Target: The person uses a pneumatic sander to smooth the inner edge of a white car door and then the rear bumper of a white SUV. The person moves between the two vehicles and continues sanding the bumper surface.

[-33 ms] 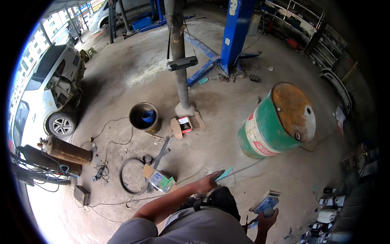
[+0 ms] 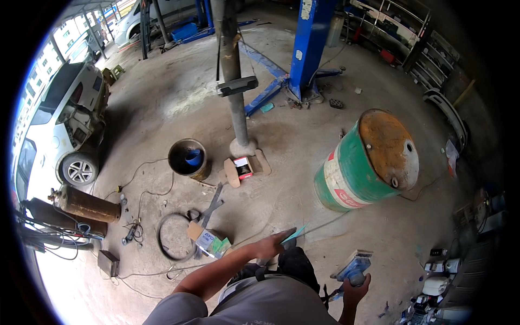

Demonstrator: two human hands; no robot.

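My left hand point(image 2: 268, 246) reaches across in front of my body, fingers closed on a thin teal sheet point(image 2: 294, 234) that sticks out past the fingertips. Off to the right, my right hand point(image 2: 356, 289) grips a blue sander point(image 2: 355, 269) by its rounded body, the flat rectangular pad tilted up and away from me. Part of the sander's underside and what hangs below it are hidden by the hand. Left of my left hand, an opened cardboard box point(image 2: 207, 242) with green sheets at its edge lies on the floor.
A green and white drum point(image 2: 341, 176) with a rusty top stands ahead right. Ahead are a metal bucket point(image 2: 201, 172), a post point(image 2: 236, 116) and a blue lift column point(image 2: 307, 54). Cables, a black ring point(image 2: 160, 236) and gas cylinders point(image 2: 89, 204) lie left, near a white car point(image 2: 54, 135).
The teal sheet stands at a slightly steeper angle in my left hand. The surroundings have shifted a little to the left in the view. My right hand keeps its hold on the sander.
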